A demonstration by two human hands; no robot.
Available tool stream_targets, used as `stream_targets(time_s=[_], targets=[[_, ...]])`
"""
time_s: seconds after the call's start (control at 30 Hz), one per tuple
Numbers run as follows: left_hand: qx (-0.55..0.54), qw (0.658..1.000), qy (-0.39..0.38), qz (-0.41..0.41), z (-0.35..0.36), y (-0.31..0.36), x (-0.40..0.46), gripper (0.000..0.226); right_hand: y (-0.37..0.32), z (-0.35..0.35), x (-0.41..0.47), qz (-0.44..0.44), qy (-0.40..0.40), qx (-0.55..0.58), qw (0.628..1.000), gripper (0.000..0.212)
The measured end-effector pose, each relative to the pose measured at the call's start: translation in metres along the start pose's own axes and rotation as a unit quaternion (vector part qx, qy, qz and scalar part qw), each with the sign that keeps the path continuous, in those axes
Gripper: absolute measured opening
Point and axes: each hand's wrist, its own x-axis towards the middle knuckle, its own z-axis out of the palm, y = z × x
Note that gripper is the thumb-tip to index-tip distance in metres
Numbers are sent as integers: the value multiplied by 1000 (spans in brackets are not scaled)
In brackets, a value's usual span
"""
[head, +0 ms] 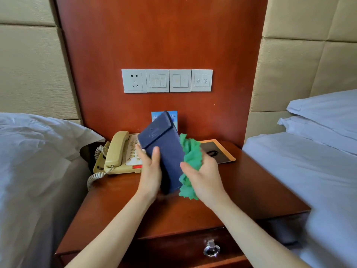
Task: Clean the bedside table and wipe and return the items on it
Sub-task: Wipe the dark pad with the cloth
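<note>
Left hand (150, 171): grips the lower left edge of a dark blue pouch (164, 151), thumb on its front face, fingers curled round behind it.
Right hand (202, 177): clenched round a bunched green cloth (190, 165), thumb on the near side; the cloth spills out above and below the fingers.
Pouch: held up in the air above the bedside table (251, 190), tilted with its flap end leaning up and away to the left; its right edge touches the cloth.
Cloth: pressed between the right fingers and the pouch's right side.
Telephone (117, 151): a beige corded set on the table just beyond and left of the left fingers, handset in its cradle, coiled cord hanging off the left edge.
Card (218, 151): a flat dark card with an orange border lies on the table just beyond the right fingers.
Blue sign (172, 116): stands at the back, partly hidden behind the pouch's top.
Wall panel (167, 80): a socket and switches, well above both hands.
Beds: white bedding on either side of the table.
Drawer knob (212, 248): clear, on the table's front, below the wrists.
</note>
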Motion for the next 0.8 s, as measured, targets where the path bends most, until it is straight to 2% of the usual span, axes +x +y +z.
stream_targets(time_s=[0.07, 0.1, 0.2, 0.27, 0.33, 0.4, 0.5, 0.6, 0.7, 0.8], targets=[[-11, 997, -75, -31, 9, 5, -5, 64, 3, 7, -6, -118, -15, -131, 984, 32], [-75, 991, -94, -62, 10, 9, -6, 64, 5, 9, -6, -141, -33, -155, 977, 35], [-289, 933, -114, -182, -3, 21, -6, 80, 16, 12, -6, -90, -192, -156, 965, 46], [-361, 902, -113, -206, -12, 21, -5, 82, 26, 17, -6, -81, -254, -176, 948, 52], [-396, 885, -113, -219, -11, 20, -6, 82, 31, 24, -3, -148, -217, -268, 927, 51], [-408, 878, -124, -219, -5, 20, -9, 78, 30, 31, 9, -226, -125, -358, 897, 53], [-413, 867, -153, -231, 4, 17, -14, 72, 21, 39, 41, -241, -26, -419, 875, 59], [-362, 881, -167, -253, 5, 15, -15, 69, 9, 38, 82, -197, -25, -451, 870, 41], [-367, 881, -140, -262, 1, 14, -9, 74, 2, 32, 102, -188, -21, -482, 855, 36], [-398, 874, -115, -255, -5, 13, -5, 84, 9, 24, 89, -157, -21, -449, 879, 39]])
